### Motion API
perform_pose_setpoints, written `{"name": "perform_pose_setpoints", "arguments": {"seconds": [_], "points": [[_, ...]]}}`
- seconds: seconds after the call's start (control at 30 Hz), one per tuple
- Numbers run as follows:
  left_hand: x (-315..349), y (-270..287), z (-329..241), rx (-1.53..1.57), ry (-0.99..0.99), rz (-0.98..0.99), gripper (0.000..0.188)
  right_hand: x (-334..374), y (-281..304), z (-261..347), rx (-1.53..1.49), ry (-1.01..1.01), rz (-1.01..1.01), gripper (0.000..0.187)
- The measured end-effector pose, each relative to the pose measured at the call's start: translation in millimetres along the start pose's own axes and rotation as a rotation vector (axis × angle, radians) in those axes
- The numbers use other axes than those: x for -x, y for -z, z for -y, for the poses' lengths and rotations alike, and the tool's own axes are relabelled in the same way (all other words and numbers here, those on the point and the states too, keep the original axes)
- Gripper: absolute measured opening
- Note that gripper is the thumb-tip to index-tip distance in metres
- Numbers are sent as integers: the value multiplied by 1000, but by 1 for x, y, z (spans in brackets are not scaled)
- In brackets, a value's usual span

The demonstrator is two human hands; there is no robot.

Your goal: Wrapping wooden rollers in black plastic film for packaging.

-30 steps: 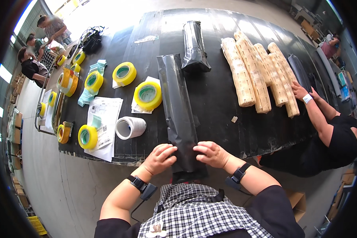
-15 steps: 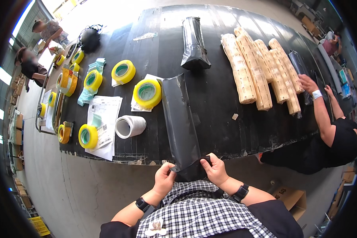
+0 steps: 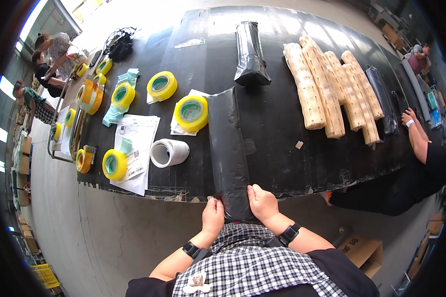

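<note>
A long package wrapped in black plastic [image 3: 228, 148] lies lengthwise across the black table [image 3: 282, 163], its near end hanging over the front edge against my body. My left hand [image 3: 213, 218] grips the near end's left side. On its right side my right hand [image 3: 261, 203] presses and holds the wrap. Both wrists wear black bands.
Yellow tape rolls [image 3: 191, 113] [image 3: 114, 164] [image 3: 161, 85], a white tape roll [image 3: 168, 152] and papers [image 3: 134, 143] lie at the left. Another black-wrapped package [image 3: 250, 52] sits farther back. Several tan bubble-wrapped rolls [image 3: 327, 94] lie at right, where a person's arm [image 3: 418, 138] reaches in. People stand far left.
The black package has been pulled toward me, its near end now over the table edge. My hands have drawn back with it, closer to my body.
</note>
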State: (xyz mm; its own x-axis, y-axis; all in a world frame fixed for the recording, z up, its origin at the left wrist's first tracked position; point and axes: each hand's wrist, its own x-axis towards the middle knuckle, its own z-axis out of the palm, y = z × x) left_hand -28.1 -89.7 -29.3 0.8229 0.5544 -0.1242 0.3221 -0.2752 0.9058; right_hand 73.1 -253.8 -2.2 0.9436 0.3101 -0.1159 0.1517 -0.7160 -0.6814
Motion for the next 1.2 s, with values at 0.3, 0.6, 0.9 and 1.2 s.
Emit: {"name": "perform_pose_setpoints", "arguments": {"seconds": [0.3, 0.6, 0.9, 1.2], "points": [[-37, 18, -83, -292, -481, -5, 69, -24, 32, 23, -232, 205, -92, 52], [-64, -41, -19, 70, -474, 168, 77, -38, -25, -6, -431, 283, 41, 89], [-63, -41, -17, 48, -480, 109, 74, -45, -38, -18, -378, 311, 25, 86], [-52, -56, -6, -73, -330, -88, 72, -44, -32, -50, -239, 204, -3, 83]]}}
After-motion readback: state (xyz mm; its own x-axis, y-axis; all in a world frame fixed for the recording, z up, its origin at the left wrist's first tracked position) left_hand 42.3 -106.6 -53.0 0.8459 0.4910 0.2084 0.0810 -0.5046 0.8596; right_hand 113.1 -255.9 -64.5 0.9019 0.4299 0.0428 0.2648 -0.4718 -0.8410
